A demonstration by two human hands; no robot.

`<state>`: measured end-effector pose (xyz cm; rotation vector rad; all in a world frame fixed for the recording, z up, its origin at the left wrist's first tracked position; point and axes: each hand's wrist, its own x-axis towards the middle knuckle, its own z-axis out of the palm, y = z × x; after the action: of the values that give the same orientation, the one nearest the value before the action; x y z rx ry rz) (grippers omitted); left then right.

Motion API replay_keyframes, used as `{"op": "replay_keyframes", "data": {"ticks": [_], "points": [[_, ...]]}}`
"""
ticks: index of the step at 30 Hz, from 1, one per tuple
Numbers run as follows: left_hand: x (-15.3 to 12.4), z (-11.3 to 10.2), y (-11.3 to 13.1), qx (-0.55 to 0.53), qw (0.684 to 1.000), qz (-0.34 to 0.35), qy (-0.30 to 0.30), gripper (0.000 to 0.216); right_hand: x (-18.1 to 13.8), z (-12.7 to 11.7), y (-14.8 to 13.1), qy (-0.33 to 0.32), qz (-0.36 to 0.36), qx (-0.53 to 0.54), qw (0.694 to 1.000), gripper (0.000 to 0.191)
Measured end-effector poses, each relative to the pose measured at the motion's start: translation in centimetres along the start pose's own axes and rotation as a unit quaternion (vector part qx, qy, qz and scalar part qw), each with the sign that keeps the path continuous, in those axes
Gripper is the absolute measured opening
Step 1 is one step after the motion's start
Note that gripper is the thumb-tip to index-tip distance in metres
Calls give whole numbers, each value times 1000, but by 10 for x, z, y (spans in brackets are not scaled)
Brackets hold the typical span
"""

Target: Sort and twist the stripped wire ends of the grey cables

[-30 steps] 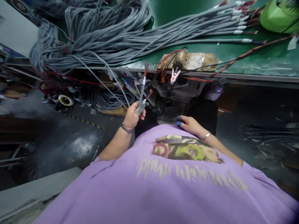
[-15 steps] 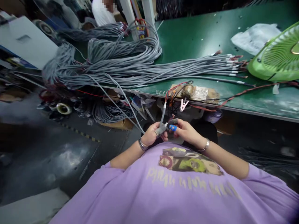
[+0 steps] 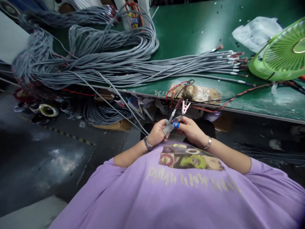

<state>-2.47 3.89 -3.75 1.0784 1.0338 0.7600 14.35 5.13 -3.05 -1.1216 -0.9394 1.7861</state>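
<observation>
In front of my body, my left hand (image 3: 158,131) is closed round a grey cable (image 3: 172,116); its short end sticks up between the fingers, with a white band and thin coloured wires at the tip. Grey wraps cover some of its fingertips. My right hand (image 3: 192,129) meets it from the right, thumb and finger pinched at the wires of a second cable end, which the fingers partly hide. Blue tape (image 3: 176,125) is round its thumb. Two grey cable lengths (image 3: 133,116) run from the bench down to my left hand.
A large pile of grey cables (image 3: 114,65) lies across the green bench (image 3: 186,33), stripped ends to the right. Nearby are a green fan (image 3: 267,71), a plastic bag (image 3: 257,33), and a taped block (image 3: 207,94) with a pink clip (image 3: 185,107) at the edge. Below hangs a coil of cable (image 3: 107,113).
The upright cable end has tilted to the right, and its tip is now nearer the pink clip. Both hands stay together. The whole view has shifted, so the bench pile appears further left.
</observation>
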Motion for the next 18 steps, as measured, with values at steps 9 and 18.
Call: {"op": "replay_keyframes", "data": {"ticks": [9,18], "points": [[-5,-3,-4,76,996,39,-11,32,-4,3,10,20,-35,-5,999,28],[-17,5,-4,-76,984,78,143,38,-8,11,7,-6,-39,0,999,33]]}}
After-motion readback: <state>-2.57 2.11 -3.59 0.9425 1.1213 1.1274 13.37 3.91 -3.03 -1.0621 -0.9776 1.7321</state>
